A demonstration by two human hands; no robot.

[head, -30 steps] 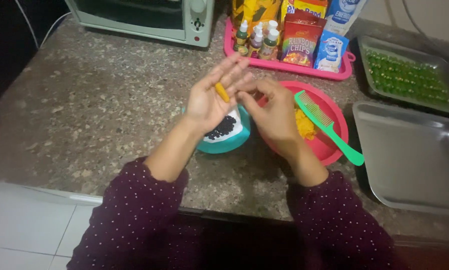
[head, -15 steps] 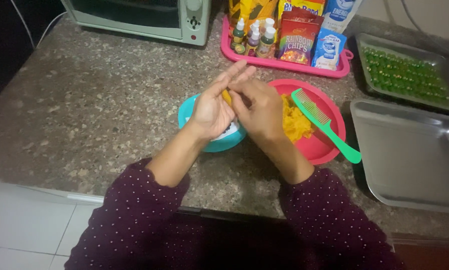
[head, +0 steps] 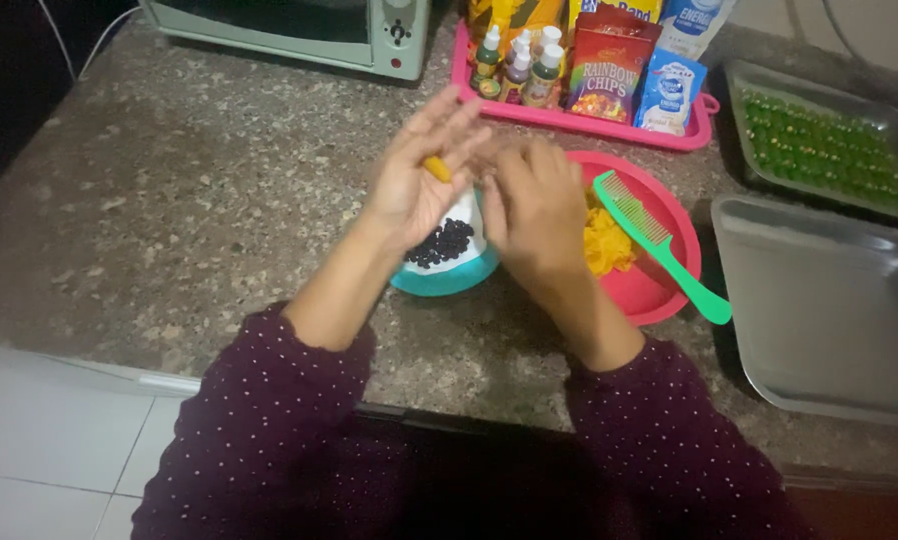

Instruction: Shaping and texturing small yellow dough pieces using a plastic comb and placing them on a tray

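Note:
A small piece of orange dough point(head: 437, 169) lies on the palm of my left hand point(head: 419, 175), whose fingers are spread flat. My right hand point(head: 531, 205) hovers beside it, fingers curled, touching the left palm near the dough. Both hands are above a teal bowl point(head: 447, 275) holding dark chips and something white. To the right sits a red bowl point(head: 659, 290) with more orange dough point(head: 605, 243), and a green comb point(head: 659, 243) rests across its rim.
A pink tray point(head: 579, 118) with small bottles and snack packets stands behind the bowls. A toaster oven point(head: 299, 30) is at the back left. At the right are a bare metal baking tray point(head: 829, 300) and another tray point(head: 829, 150) lined with green pieces.
My hands were pressed together over the dough half a second ago; now they have parted, and the dough piece shows on the left palm again.

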